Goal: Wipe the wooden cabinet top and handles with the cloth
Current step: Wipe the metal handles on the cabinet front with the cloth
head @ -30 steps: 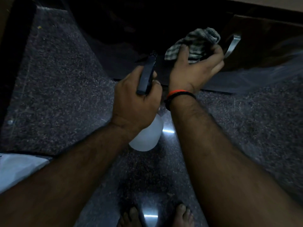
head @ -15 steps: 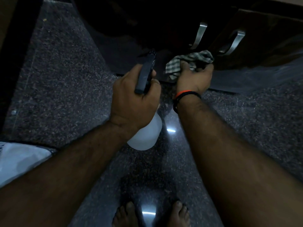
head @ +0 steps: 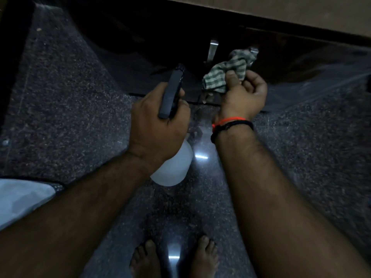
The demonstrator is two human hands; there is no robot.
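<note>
The dark wooden cabinet runs across the top of the view, its lighter top at the upper right. One metal handle shows bare on the door front. My right hand grips a checked green and white cloth, bunched over the second handle, of which only the top end shows. My left hand holds a white spray bottle by its black trigger head, left of the cloth.
A speckled dark granite floor lies under the cabinet, with bright light reflections. My bare feet stand at the bottom centre. A pale grey garment edge shows at the left.
My right hand dropped with the cloth below the handles, then rose to the right-hand handle and now covers it. The left hand and bottle barely moved.
</note>
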